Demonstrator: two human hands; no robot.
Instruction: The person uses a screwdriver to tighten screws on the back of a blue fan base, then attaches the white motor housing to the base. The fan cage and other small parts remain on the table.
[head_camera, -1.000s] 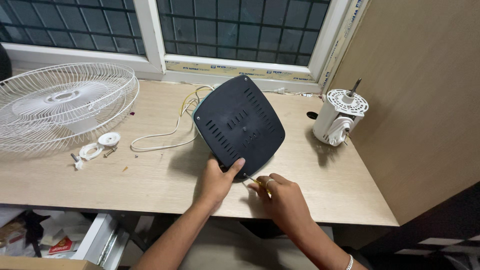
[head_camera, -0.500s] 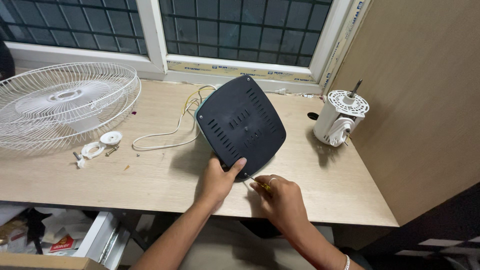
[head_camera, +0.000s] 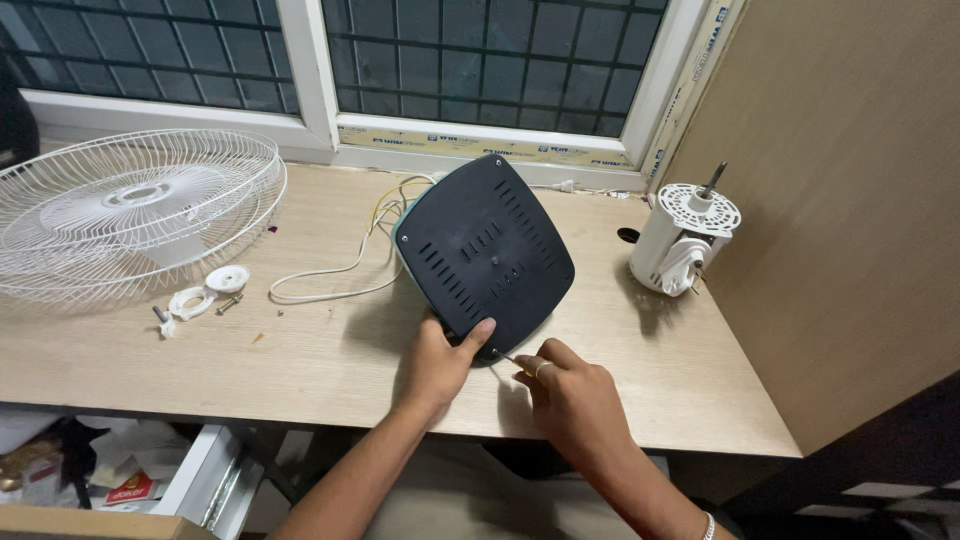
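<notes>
The black fan base (head_camera: 485, 253) lies bottom-up on the wooden table (head_camera: 300, 370), one corner pointing at the window and the other at the person. The left hand (head_camera: 440, 365) grips that near corner. The right hand (head_camera: 570, 395) is closed around a small screwdriver (head_camera: 512, 361), its tip pointing at the base's near corner, with the white motor (head_camera: 683, 240) off to the right.

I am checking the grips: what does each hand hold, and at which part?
The left hand grips the black base cover at its near corner. The right hand holds a small screwdriver by its yellow handle, tip at that corner.
</notes>
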